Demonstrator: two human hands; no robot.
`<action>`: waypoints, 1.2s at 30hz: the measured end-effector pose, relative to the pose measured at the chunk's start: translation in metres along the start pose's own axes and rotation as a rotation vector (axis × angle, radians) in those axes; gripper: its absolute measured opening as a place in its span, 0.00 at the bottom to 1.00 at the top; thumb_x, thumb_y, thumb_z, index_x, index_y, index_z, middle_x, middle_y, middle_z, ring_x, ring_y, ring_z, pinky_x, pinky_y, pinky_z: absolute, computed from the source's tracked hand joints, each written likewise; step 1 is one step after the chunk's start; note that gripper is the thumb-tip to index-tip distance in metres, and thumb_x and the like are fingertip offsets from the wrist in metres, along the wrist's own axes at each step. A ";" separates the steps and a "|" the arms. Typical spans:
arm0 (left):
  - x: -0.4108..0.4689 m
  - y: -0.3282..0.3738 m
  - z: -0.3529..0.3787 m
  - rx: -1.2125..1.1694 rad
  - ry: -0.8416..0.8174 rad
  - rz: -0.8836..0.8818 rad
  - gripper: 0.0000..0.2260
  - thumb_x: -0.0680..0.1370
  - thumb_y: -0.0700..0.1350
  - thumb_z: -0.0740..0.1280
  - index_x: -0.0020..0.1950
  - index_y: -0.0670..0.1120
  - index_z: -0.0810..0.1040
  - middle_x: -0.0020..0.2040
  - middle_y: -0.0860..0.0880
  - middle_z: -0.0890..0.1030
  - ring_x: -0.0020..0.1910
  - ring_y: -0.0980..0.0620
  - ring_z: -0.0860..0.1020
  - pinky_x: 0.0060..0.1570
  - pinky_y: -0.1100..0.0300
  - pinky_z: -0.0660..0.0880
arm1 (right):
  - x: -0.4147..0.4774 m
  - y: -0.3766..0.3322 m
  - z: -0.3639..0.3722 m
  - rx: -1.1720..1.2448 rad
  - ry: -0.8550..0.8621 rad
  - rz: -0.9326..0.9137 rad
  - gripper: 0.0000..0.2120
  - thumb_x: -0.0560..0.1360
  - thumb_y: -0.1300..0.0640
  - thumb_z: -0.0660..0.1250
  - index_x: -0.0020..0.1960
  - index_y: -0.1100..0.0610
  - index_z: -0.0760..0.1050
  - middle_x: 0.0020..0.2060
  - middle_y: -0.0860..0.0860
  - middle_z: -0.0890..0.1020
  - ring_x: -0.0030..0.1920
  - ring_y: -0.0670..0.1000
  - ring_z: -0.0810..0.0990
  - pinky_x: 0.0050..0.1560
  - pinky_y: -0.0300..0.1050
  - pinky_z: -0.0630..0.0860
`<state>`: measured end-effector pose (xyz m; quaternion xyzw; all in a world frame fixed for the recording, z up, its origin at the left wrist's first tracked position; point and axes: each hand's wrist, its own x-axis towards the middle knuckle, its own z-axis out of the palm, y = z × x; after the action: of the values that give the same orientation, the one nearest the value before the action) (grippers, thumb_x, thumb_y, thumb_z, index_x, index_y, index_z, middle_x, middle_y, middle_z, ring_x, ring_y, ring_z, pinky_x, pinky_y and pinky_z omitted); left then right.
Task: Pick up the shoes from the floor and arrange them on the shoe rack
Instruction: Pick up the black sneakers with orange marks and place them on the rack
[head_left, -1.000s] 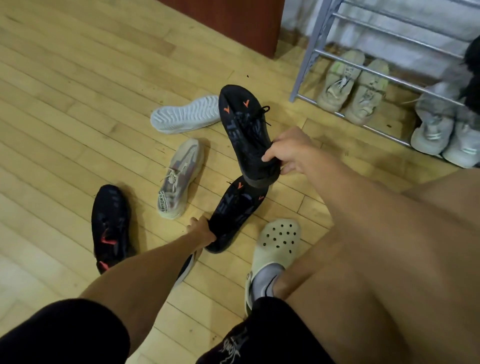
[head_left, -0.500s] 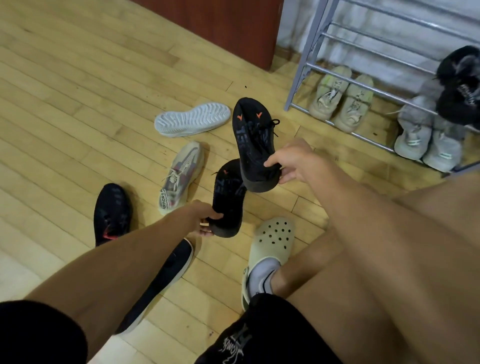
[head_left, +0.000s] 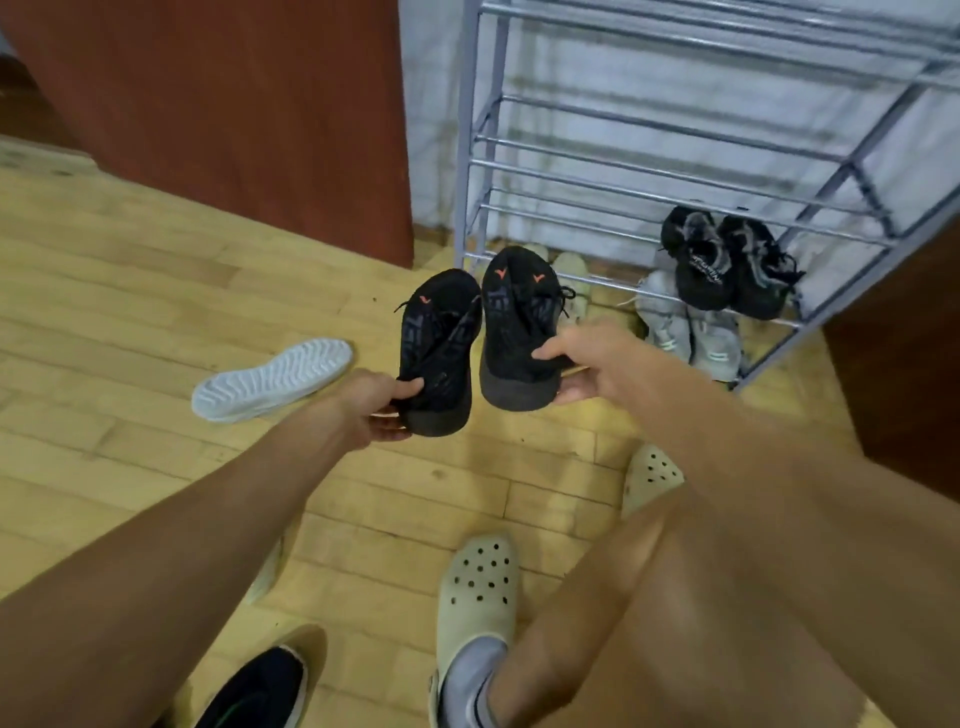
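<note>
Both black shoes are hanging off the floor, each gripped at its heel. The left hand (head_left: 374, 410) is clenching its fingers (head_left: 410, 387) on the left black shoe (head_left: 441, 338), and the right hand (head_left: 597, 364) is clenching on the right black shoe (head_left: 519, 322). Each shoe is running its long axis from the fingers toward 12 o'clock, toes pointing at the shoe rack (head_left: 649, 197), soles facing the camera. The rack's lower rails are lying just beyond the toes, between 12 and 1 o'clock; the right hand is sitting nearer. A white sole-up shoe (head_left: 272, 379) is lying on the floor (head_left: 130, 322) at 9 o'clock of the left hand.
</note>
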<state>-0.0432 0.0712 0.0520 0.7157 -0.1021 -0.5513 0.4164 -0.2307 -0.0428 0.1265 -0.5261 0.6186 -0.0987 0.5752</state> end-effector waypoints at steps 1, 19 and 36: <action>0.005 0.010 0.011 0.012 -0.021 0.015 0.05 0.76 0.40 0.68 0.45 0.39 0.75 0.42 0.44 0.77 0.40 0.47 0.76 0.42 0.52 0.77 | 0.006 -0.001 -0.012 -0.011 0.033 0.000 0.07 0.73 0.68 0.69 0.49 0.66 0.73 0.52 0.60 0.79 0.46 0.63 0.81 0.33 0.54 0.80; 0.182 0.179 0.155 0.113 -0.020 0.153 0.10 0.76 0.38 0.69 0.56 0.38 0.75 0.53 0.42 0.78 0.50 0.42 0.78 0.47 0.51 0.76 | 0.230 -0.029 -0.120 0.070 0.251 -0.058 0.11 0.72 0.63 0.71 0.54 0.60 0.79 0.49 0.57 0.83 0.49 0.60 0.84 0.48 0.58 0.82; 0.195 0.178 0.158 0.248 -0.053 0.240 0.25 0.77 0.51 0.67 0.70 0.43 0.67 0.66 0.43 0.76 0.63 0.42 0.76 0.60 0.49 0.74 | 0.249 -0.043 -0.110 -0.008 0.182 -0.091 0.16 0.76 0.55 0.68 0.61 0.60 0.75 0.58 0.58 0.80 0.56 0.58 0.81 0.50 0.56 0.82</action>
<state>-0.0536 -0.2360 0.0331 0.7294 -0.2648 -0.4998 0.3849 -0.2442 -0.3046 0.0413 -0.5447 0.6442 -0.1698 0.5094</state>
